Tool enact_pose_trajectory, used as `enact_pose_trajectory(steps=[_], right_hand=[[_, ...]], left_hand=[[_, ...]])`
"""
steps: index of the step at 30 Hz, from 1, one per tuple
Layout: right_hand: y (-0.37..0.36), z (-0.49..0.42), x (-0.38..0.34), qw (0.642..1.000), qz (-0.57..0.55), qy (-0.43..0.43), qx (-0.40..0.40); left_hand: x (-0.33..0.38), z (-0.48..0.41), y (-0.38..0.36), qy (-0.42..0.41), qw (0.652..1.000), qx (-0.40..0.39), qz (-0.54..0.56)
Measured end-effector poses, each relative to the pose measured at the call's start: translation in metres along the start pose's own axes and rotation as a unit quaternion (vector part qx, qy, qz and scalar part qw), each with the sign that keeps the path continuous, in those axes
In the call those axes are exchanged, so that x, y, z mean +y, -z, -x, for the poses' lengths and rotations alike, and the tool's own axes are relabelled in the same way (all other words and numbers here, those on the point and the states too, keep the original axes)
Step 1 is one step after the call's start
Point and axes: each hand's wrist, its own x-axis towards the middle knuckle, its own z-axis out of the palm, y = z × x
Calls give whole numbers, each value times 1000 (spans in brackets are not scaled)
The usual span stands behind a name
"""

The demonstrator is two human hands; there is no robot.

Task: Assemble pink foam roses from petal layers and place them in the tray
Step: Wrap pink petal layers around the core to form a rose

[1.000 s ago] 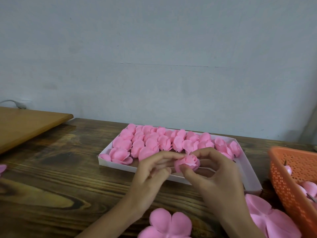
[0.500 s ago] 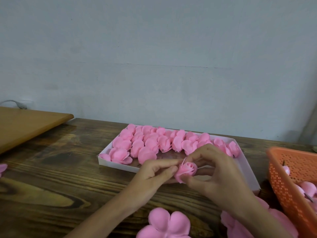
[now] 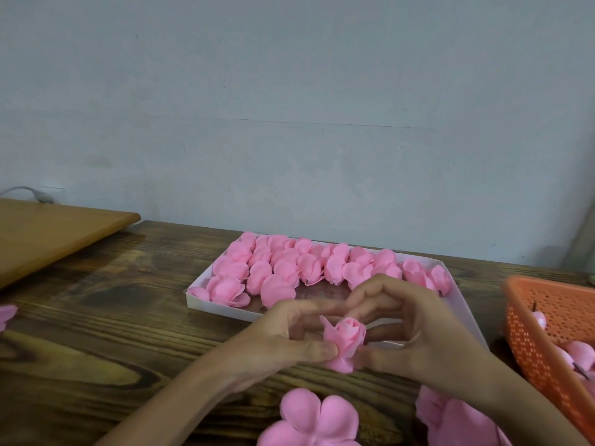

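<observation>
A small pink foam rose (image 3: 344,340) sits between both hands, just in front of the white tray (image 3: 225,310). My left hand (image 3: 283,336) pinches the rose's base with thumb and fingers. My right hand (image 3: 418,329) curls round its right side, fingers arched over the bud. Several finished pink roses (image 3: 283,268) fill the tray's far rows; its near strip is bare. A flat petal layer (image 3: 309,420) lies on the table below my hands, and another petal layer (image 3: 457,423) lies partly under my right forearm.
An orange perforated basket (image 3: 547,333) at the right holds rose buds on stems. A light wooden board (image 3: 48,233) lies at the far left. A pink petal piece (image 3: 6,315) shows at the left edge. The dark wooden table (image 3: 96,349) meets a grey wall.
Both hands have drawn the rose down and toward me, away from the tray's near edge. The bud now stands upright with its outer petals wrapped closer.
</observation>
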Motion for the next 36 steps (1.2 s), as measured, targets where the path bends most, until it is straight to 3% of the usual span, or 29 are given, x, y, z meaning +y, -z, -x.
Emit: enact_pose_trajectory(steps=[5,11,15,18,24,29,36], right_hand=[[4,1,-4,999,0,4,-36],[3,2,-4,993,99,9,-63],[-1,2,-5,985,144,46,-80],[-5,2,-3,977,182,70,-85],[-7,1,4,979,175,98,-45],[-5,-1,0,976,158,147,7],[-18,-1,3,950,254,180,14]], left_hand=[[6,3,0,21,999,-45,-11],[10,3,1,20,995,-96,-16],[17,2,-6,-30,979,-198,-41],[16,3,-17,-38,977,-209,-34],[7,-1,-21,-87,989,-77,-96],[2,0,-23,-45,994,56,-86],[2,1,-26,-50,991,101,-77]])
